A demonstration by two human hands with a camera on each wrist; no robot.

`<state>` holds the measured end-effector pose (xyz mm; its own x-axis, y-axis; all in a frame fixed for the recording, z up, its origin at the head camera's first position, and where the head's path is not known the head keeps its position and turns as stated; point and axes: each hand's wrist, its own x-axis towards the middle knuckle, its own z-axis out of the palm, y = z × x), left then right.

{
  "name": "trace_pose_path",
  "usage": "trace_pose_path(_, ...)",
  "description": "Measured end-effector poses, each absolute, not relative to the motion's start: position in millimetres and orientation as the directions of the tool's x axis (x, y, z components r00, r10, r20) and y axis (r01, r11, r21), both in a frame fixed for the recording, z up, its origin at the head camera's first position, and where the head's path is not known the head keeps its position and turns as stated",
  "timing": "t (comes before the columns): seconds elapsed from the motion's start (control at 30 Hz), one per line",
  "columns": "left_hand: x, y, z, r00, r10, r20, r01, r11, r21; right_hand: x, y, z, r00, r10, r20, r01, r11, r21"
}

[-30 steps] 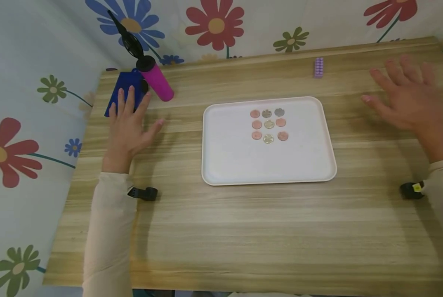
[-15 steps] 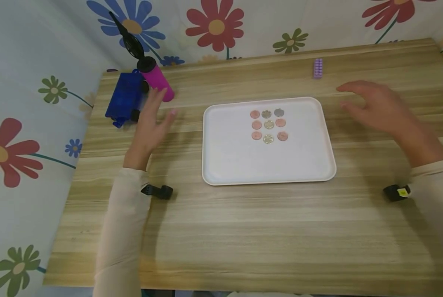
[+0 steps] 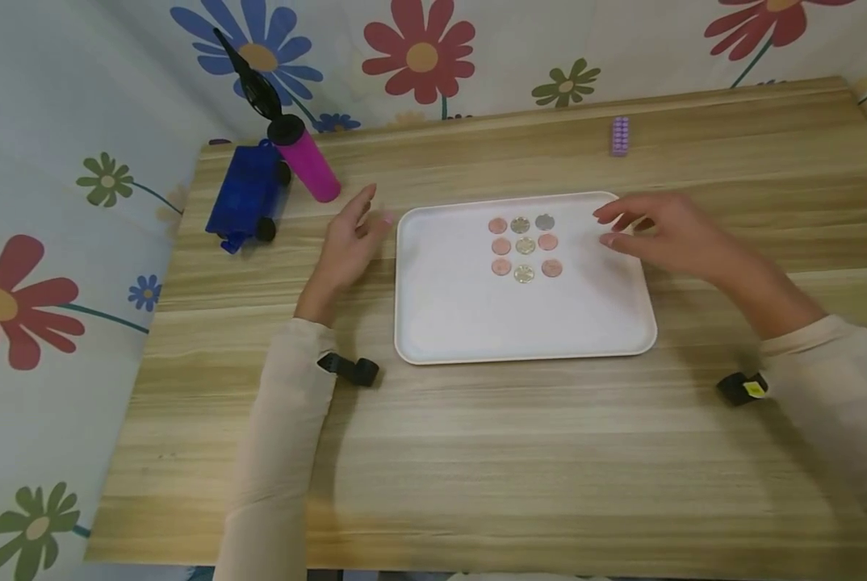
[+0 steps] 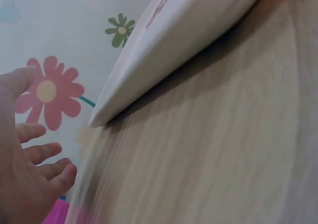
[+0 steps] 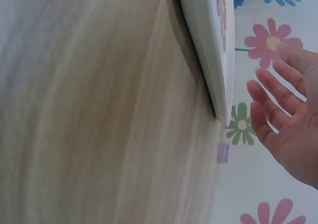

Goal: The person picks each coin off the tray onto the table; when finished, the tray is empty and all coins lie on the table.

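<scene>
A white tray (image 3: pixel 462 315) lies mid-table, with several copper, gold and silver coins (image 3: pixel 525 245) set in rows on it. Just off the tray's left edge is my left hand (image 3: pixel 346 248), its fingers loosely bent and holding nothing. My right hand (image 3: pixel 676 238) reaches over the tray's right edge, fingers relaxed, to the right of the coins and apart from them. In the left wrist view the left palm (image 4: pixel 25 184) shows bare beside the tray's side. The right wrist view shows the right hand (image 5: pixel 290 110) with nothing in it.
At the back left a blue toy-like box with black wheels (image 3: pixel 245 194) stands beside a magenta cylinder with a black top (image 3: pixel 310 161). A small purple studded block (image 3: pixel 620 135) lies near the table's back edge. A flowered curtain (image 3: pixel 492 48) hangs behind.
Both hands have moved inward toward the tray, the left rightward off the blue wheeled box, the right leftward to the tray edge. The coins have stayed put.
</scene>
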<state>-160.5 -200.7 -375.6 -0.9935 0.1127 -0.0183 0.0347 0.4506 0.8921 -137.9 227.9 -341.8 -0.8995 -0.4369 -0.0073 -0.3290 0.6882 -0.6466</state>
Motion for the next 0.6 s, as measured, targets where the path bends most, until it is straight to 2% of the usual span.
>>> trace_pose_path(0.27,-159.6,-185.9,-386.3,-0.992,0.086,-0.096,-0.061,0.34,0.938,-138.8,211.9,-359.5,-0.861,-0.509,0.025,-0.385,0.618,-0.685)
trace_pose_path(0.43,-160.4,-177.8,-391.4,-0.994,0.083,-0.071,-0.041,0.315,0.948,-138.3,205.9,-366.9,-0.847,-0.531,-0.003,-0.363,0.583,-0.727)
trace_pose_path(0.6,-161.4,-174.8,-395.6,-0.998,0.059,-0.034,-0.011,0.344,0.939,-141.3,202.4,-373.8,-0.818,-0.574,0.033,-0.406,0.535,-0.741)
